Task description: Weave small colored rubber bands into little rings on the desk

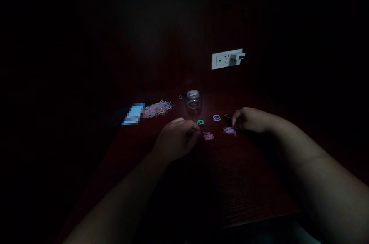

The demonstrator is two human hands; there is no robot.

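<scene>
Though marks on the far jar lid (193, 93) are illegible, the left hand (179, 138) curls beside pink bands (208, 136), the right hand (248, 119) at lilac bands (230, 130); pinching cannot be determined.

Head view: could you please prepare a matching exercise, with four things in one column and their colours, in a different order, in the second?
Things
1. Jar
2. Wall socket plate
3. Small bundle nearest the left hand
4. Small bundle nearest the right hand

Colours
A. Pink
B. See-through, nearly colourless
C. Pale purple
D. White

Pairs: 1-B, 2-D, 3-A, 4-C
</scene>
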